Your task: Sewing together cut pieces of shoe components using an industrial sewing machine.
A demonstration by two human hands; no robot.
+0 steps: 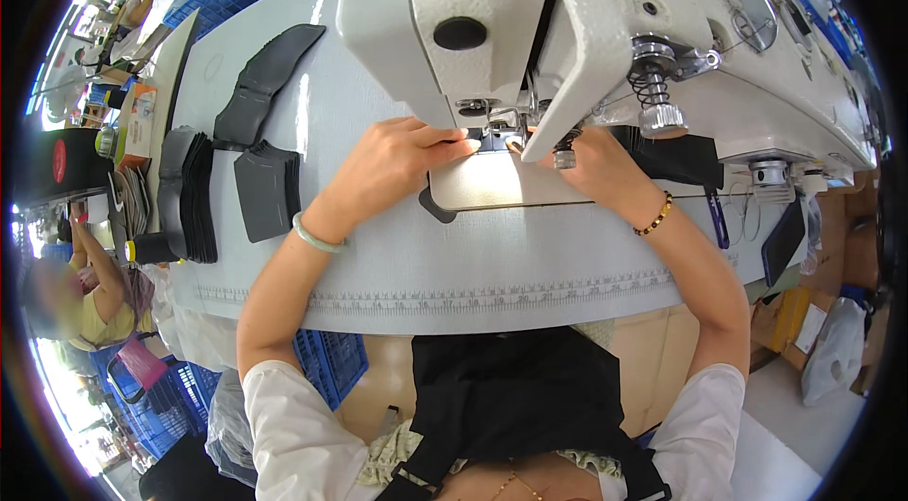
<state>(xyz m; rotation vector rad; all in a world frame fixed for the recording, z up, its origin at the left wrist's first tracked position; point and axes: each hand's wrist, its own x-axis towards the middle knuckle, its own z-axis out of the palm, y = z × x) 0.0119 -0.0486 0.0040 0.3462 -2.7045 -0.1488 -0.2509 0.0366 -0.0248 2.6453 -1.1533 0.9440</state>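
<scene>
A white sewing machine (482,56) stands over the table, its needle and presser foot above a small dark piece of material (490,143). My left hand (395,163), a pale bangle on its wrist, closes thumb and fingers on the left edge of this piece, close by the foot. On the other side, my right hand (598,168) is curled in behind the machine's front arm, which hides most of its fingers. What they grip is covered. A dark rounded flap (435,206) shows below my left hand, at the edge of the machine's bed.
Left on the table lie stacked black cut pieces (194,198), smaller dark pieces (268,189) and a curved black piece (265,85). Right are black material (676,158), purple-handled snips (717,217) and a dark phone-like slab (783,244). A ruler strip (473,298) lines the front edge. Another person (99,298) sits far left.
</scene>
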